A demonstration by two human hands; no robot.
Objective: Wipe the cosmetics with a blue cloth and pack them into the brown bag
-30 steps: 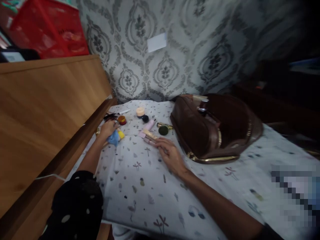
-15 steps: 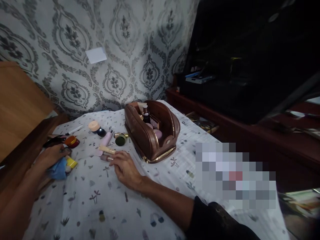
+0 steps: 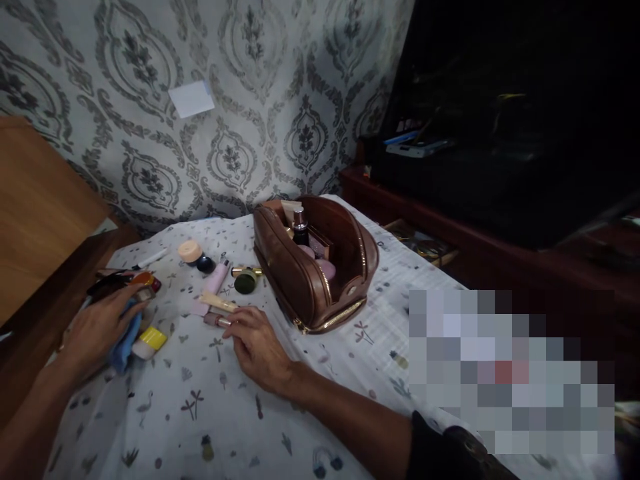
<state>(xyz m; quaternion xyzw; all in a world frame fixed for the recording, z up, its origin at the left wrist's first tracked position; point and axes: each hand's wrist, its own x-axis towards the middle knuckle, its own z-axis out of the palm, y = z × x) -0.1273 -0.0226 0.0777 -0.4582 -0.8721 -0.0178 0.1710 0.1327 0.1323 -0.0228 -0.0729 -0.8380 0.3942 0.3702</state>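
Since the frame half a second ago, the left grip (image 3: 97,330) has reached a little closer to the red jar (image 3: 149,277), and the yellow-and-white packet (image 3: 150,342) now lies in fuller sight beside the blue cloth (image 3: 125,343); the right grip (image 3: 263,350) holds station. Left fingers and thumb pinch a small greyish item (image 3: 145,293) in front of the jar, presumably by the fingertips because it is too slight for the palm; what it is, too small to tell. Blue cloth lies under that same hand; whether also held, cannot tell. Right grip rests low, fingers over the right-hand ends of a cream tube (image 3: 217,302) and a rose tube (image 3: 214,321), which lie side by side, left ends by the flat foot of the pink tube (image 3: 217,278). Squeezing or merely touching, cannot tell; contact at the ends would likely keep such narrow things from rolling. Brown bag (image 3: 290,270) stands to the right on the cloth-covered bench (image 3: 267,433), mouth unzipped, a dark bottle (image 3: 300,231) upright inside, probably propped by walls and neighbours. Farther left, a peach jar (image 3: 191,251) sits just beside a black round piece (image 3: 205,265). Loose spacing seems to leave each piece easy to pick out.
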